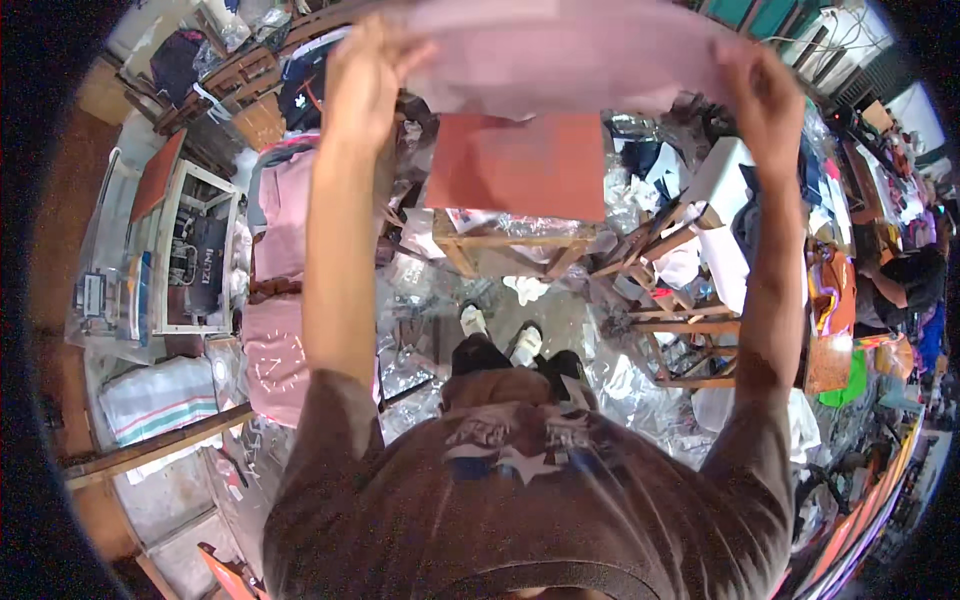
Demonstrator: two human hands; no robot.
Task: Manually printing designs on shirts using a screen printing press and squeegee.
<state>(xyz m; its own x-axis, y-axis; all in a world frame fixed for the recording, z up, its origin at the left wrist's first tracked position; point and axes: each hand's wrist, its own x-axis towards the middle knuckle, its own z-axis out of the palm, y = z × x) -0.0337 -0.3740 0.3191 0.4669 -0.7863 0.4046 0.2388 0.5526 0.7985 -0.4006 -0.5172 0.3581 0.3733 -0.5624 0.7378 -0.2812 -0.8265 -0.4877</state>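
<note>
Both my arms reach up and forward, holding a pale pink piece of cloth (570,55) stretched between them. My left hand (375,70) pinches its left end, and my right hand (765,95) grips the right end. Motion blurs the cloth and fingers, and its upper edge runs out of view. Just beyond and below the cloth stands a small wooden table with a reddish-brown top (520,165). The cloth hangs above its far edge, apart from what shows of the top.
Stacks of pink garments (275,350) lie at my left, near a white-framed cabinet (195,250) holding a machine. On the right are a wooden rack (690,325) and heaps of cloth. Clear plastic bags (640,420) litter the floor. Another person (905,270) is at the far right.
</note>
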